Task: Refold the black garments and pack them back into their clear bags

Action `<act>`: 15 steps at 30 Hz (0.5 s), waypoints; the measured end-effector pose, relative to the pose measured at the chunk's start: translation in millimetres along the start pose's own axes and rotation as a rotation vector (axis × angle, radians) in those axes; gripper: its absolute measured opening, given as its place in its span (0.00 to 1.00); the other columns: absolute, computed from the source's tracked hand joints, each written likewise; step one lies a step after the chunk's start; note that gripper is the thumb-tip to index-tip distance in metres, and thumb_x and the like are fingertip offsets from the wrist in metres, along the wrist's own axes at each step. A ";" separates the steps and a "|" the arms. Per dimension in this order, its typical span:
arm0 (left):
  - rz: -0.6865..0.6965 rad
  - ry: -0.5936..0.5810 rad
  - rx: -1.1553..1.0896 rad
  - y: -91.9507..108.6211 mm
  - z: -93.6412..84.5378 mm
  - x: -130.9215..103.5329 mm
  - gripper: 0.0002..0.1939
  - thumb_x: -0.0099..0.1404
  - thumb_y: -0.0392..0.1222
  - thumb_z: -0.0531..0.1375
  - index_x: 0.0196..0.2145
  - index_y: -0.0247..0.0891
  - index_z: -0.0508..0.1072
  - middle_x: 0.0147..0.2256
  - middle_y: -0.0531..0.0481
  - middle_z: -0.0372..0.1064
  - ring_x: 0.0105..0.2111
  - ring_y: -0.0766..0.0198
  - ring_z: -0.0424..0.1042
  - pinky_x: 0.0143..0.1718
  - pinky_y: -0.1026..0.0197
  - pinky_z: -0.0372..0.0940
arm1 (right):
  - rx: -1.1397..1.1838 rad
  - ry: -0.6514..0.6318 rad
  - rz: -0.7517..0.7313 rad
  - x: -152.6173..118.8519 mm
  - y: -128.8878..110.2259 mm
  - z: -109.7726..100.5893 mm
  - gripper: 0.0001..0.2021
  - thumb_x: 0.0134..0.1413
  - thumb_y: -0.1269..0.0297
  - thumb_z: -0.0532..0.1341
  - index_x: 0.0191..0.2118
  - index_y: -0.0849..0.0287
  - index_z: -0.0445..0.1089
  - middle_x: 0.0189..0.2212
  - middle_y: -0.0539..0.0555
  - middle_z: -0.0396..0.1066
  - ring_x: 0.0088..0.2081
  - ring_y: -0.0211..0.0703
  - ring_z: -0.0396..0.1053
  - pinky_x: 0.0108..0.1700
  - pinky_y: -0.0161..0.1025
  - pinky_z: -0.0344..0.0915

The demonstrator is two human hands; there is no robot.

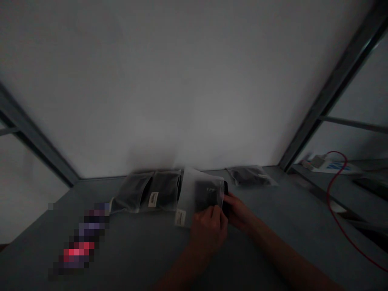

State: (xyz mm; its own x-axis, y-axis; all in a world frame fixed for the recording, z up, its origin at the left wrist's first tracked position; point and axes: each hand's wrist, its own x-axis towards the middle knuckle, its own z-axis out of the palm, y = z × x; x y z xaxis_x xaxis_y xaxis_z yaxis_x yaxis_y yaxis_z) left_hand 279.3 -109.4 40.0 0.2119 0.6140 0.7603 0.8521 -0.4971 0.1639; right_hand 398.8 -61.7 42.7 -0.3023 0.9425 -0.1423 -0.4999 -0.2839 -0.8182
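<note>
A translucent plastic zip bag (187, 192) with a small white label at its lower left corner is raised above the grey table. My left hand (208, 226) has its fingers curled on the bag's lower right edge. From the right, my right hand (239, 211) grips a black folded item (225, 205) at the bag's mouth. Most of that item shows dark through the plastic, and its right end sticks out. What exactly it is I cannot make out in the dim light. My right fingertips are partly hidden behind the bag and the item.
Left of the bag, two similar bags with dark contents, a labelled one (165, 190) and another (131, 192), lie by the white wall (194, 101). A flat filled bag (250, 176) rests at the back right. A red cable (332, 206) crosses the right side. Left front is pixelated.
</note>
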 end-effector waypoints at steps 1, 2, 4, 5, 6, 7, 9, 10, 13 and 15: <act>-0.031 -0.037 0.031 -0.5 -1.0 0.9 0.07 0.61 0.32 0.55 0.26 0.40 0.66 0.21 0.53 0.67 0.19 0.65 0.68 0.21 0.62 0.57 | 0.021 0.030 -0.007 0.3 -0.8 1.1 0.15 0.39 0.57 0.73 0.32 0.57 0.74 0.26 0.49 0.76 0.30 0.42 0.73 0.37 0.38 0.68; -0.067 -0.072 0.062 -1.0 -2.2 1.9 0.06 0.59 0.32 0.56 0.27 0.40 0.66 0.22 0.52 0.68 0.20 0.64 0.68 0.21 0.62 0.58 | 0.037 0.056 -0.015 0.8 -1.6 1.7 0.15 0.39 0.56 0.73 0.32 0.57 0.74 0.27 0.50 0.77 0.31 0.43 0.73 0.38 0.39 0.68; -0.127 -0.126 0.115 -2.1 -4.6 4.1 0.05 0.58 0.32 0.56 0.29 0.40 0.68 0.23 0.51 0.69 0.21 0.62 0.70 0.22 0.62 0.59 | 0.053 0.088 -0.038 2.3 -3.4 1.1 0.16 0.40 0.55 0.72 0.35 0.56 0.74 0.29 0.51 0.78 0.34 0.46 0.75 0.40 0.42 0.69; -0.152 -0.151 0.135 -2.6 -5.8 5.4 0.05 0.58 0.32 0.56 0.30 0.40 0.69 0.24 0.51 0.70 0.22 0.61 0.71 0.23 0.62 0.60 | 0.061 0.104 -0.053 3.3 -4.3 0.1 0.16 0.41 0.55 0.72 0.37 0.55 0.74 0.31 0.51 0.78 0.36 0.47 0.75 0.42 0.43 0.69; -0.181 -0.177 0.153 -3.1 -7.0 6.8 0.05 0.59 0.33 0.55 0.31 0.39 0.70 0.25 0.50 0.70 0.23 0.60 0.72 0.23 0.61 0.61 | 0.070 0.119 -0.068 4.4 -5.0 -1.4 0.17 0.43 0.55 0.71 0.39 0.55 0.74 0.33 0.52 0.78 0.38 0.48 0.75 0.44 0.44 0.69; -0.217 -0.207 0.170 -3.5 -8.2 8.4 0.05 0.59 0.34 0.55 0.33 0.39 0.71 0.26 0.50 0.71 0.23 0.59 0.73 0.23 0.61 0.62 | 0.080 0.135 -0.083 5.8 -5.5 -3.3 0.17 0.44 0.55 0.71 0.41 0.54 0.74 0.35 0.52 0.79 0.40 0.48 0.75 0.46 0.44 0.69; -0.308 -0.290 0.201 -4.4 -10.7 12.0 0.06 0.61 0.37 0.54 0.34 0.38 0.72 0.27 0.47 0.73 0.24 0.57 0.74 0.23 0.60 0.63 | 0.100 0.166 -0.117 8.8 -5.7 -7.2 0.18 0.45 0.54 0.70 0.42 0.53 0.74 0.39 0.52 0.78 0.42 0.49 0.75 0.47 0.44 0.69; -0.356 -0.338 0.215 -4.8 -11.8 13.8 0.08 0.62 0.39 0.54 0.33 0.37 0.72 0.27 0.46 0.73 0.25 0.56 0.75 0.23 0.60 0.64 | 0.106 0.181 -0.136 10.3 -5.3 -9.0 0.18 0.45 0.54 0.70 0.43 0.53 0.73 0.40 0.52 0.78 0.43 0.49 0.75 0.47 0.44 0.70; -0.445 -0.465 0.233 -6.6 -13.3 18.2 0.14 0.66 0.43 0.52 0.32 0.34 0.74 0.27 0.42 0.75 0.26 0.52 0.76 0.25 0.57 0.66 | 0.118 0.233 -0.190 13.8 -2.2 -12.1 0.19 0.44 0.53 0.71 0.43 0.51 0.73 0.41 0.51 0.78 0.44 0.49 0.75 0.46 0.43 0.71; -0.446 -0.530 0.220 -8.2 -12.0 19.4 0.16 0.68 0.43 0.50 0.33 0.32 0.75 0.27 0.39 0.76 0.27 0.51 0.77 0.27 0.56 0.68 | 0.116 0.264 -0.208 15.0 1.0 -12.0 0.20 0.42 0.53 0.72 0.43 0.51 0.73 0.41 0.50 0.78 0.45 0.48 0.74 0.46 0.43 0.72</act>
State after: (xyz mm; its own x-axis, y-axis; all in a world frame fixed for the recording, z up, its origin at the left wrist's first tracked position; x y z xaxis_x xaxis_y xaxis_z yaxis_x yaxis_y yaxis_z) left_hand 270.7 -100.8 61.0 -0.0218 0.9719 0.2345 0.9762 -0.0299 0.2147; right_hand 403.6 -45.7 33.1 0.0283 0.9910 -0.1307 -0.6224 -0.0849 -0.7781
